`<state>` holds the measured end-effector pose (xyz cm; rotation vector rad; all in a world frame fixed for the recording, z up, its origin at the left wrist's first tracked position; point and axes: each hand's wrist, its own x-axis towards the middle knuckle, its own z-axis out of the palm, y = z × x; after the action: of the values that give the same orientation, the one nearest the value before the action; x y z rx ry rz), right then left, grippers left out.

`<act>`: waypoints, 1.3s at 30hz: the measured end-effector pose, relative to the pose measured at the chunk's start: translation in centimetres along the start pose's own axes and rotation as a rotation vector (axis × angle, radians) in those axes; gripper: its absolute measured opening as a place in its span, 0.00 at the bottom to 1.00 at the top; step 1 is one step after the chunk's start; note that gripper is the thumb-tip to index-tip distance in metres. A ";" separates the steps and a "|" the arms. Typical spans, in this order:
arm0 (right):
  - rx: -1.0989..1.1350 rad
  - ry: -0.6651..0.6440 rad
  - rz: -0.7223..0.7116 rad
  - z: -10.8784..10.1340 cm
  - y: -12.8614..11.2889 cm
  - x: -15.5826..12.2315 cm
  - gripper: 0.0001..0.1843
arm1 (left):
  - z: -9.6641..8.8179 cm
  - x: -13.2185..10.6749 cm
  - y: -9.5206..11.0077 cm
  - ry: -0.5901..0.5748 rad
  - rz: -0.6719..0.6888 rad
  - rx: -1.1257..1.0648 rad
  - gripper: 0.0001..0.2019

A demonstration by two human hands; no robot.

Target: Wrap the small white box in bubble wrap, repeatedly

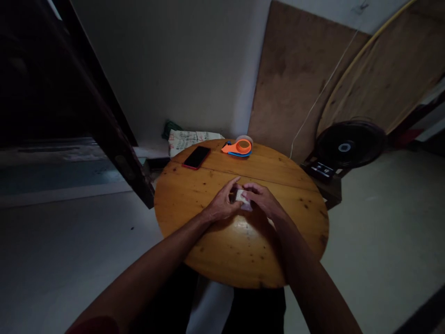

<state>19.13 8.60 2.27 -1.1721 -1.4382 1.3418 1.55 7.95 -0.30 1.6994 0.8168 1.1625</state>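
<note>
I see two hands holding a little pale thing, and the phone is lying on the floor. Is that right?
Not quite: the phone isn't on the floor. The head view shows it lying on the round table. The left hand and right hand do hold a little pale thing.

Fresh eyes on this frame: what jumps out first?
The orange tape dispenser, bright at the far edge of the round wooden table. Then the small pale box between the left hand and right hand, mid-table. The dark phone lies left of the dispenser.
</note>
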 end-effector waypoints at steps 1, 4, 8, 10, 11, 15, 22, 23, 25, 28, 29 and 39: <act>0.012 -0.006 0.006 -0.1 -0.1 0.0 0.19 | 0.0 0.0 0.0 0.002 -0.003 0.007 0.39; 0.087 0.011 0.031 -0.3 -0.2 -0.1 0.20 | -0.1 0.0 -0.1 0.013 -0.003 0.056 0.38; 0.056 0.018 0.038 -0.1 -0.3 -0.2 0.21 | -0.3 0.0 -0.3 0.034 0.013 0.117 0.37; 0.014 0.006 0.031 0.2 -0.4 -0.3 0.21 | -0.3 0.0 -0.1 0.030 0.002 0.097 0.38; 0.011 0.016 0.028 0.2 -0.5 -0.3 0.21 | -0.3 0.0 0.1 0.025 -0.007 0.080 0.38; 0.018 0.157 -0.005 -0.5 -0.9 -0.2 0.19 | -0.4 -0.1 0.8 0.003 -0.050 -0.019 0.39; -0.057 0.385 -0.146 -2.0 -1.1 0.1 0.13 | -1.3 0.9 -0.4 0.233 -0.114 -0.170 0.36; -0.053 0.401 -0.154 -2.0 -1.0 0.2 0.13 | -1.4 1.0 -0.6 0.279 -0.131 -0.192 0.35; -0.044 0.428 -0.164 -1.9 -0.8 0.3 0.13 | -1.6 1.4 -1.0 0.356 -0.161 -0.239 0.33; -0.047 0.462 -0.169 -1.9 -0.7 0.4 0.15 | -1.9 1.5 -1.1 0.418 -0.188 -0.271 0.30; -0.052 0.472 -0.172 -1.9 -0.7 0.4 0.17 | -2.0 1.5 -1.1 0.433 -0.191 -0.271 0.29; -0.030 0.484 -0.167 -1.5 -1.3 0.2 0.24 | -2.2 1.2 -0.9 0.465 -0.180 -0.195 0.16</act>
<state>20.46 9.11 3.67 -1.2597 -1.1736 0.8492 -0.09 10.05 -0.37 1.1841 1.0729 1.4813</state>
